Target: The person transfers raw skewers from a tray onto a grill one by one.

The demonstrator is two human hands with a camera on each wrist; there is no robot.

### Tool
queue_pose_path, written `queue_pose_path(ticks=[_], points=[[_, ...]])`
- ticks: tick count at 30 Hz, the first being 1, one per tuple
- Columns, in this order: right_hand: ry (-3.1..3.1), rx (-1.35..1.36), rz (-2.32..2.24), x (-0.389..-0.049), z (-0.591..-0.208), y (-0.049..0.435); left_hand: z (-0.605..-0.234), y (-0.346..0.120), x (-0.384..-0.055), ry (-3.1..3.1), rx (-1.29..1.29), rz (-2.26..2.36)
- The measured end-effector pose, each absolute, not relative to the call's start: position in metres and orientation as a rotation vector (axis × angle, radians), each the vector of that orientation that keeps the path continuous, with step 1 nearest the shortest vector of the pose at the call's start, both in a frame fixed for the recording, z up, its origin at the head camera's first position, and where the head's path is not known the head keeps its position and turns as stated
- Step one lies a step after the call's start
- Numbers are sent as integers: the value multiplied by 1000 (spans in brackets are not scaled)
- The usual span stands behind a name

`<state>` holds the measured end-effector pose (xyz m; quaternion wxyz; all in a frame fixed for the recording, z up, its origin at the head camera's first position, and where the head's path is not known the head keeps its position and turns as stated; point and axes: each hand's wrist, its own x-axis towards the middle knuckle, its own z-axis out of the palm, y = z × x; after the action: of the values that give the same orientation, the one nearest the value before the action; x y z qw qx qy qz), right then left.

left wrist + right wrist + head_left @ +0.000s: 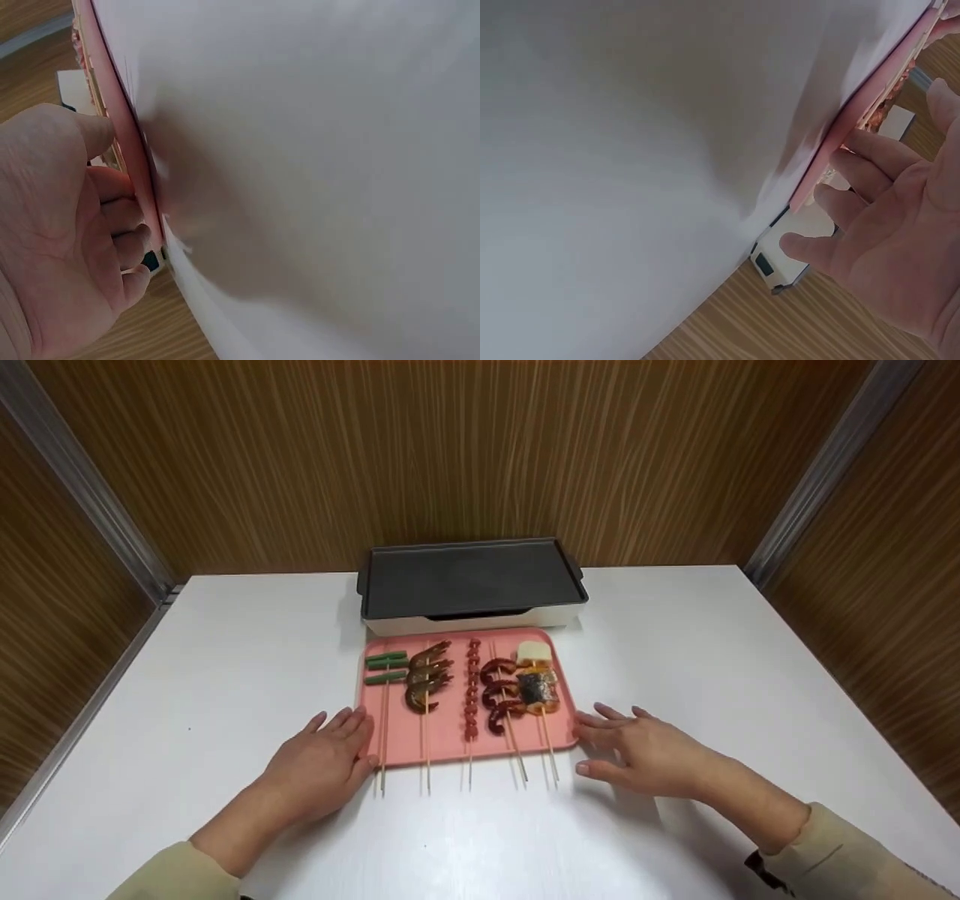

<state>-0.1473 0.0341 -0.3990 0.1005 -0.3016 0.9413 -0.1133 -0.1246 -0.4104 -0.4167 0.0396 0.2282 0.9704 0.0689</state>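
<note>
A pink tray lies on the table with several skewers side by side, their sticks reaching past its near edge. From left to right they carry green pieces, shrimp, small red pieces, dark red curled pieces, and a dark-skinned piece below a pale one. My left hand touches the tray's left side near the front corner, fingers slightly bent in the left wrist view. On the opposite side, my right hand has its fingertips at the tray's rim, fingers spread and thumb apart.
Right behind the tray stands an electric griddle with a dark flat plate and a white base. Wood-grain panels enclose the white table at the back and both sides.
</note>
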Motion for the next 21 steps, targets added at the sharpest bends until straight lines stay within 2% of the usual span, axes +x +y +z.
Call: queue_pose_path(ticks=[21], points=[[2808, -789, -374, -143, -402, 27, -413, -421, -130, 2910, 679, 269]])
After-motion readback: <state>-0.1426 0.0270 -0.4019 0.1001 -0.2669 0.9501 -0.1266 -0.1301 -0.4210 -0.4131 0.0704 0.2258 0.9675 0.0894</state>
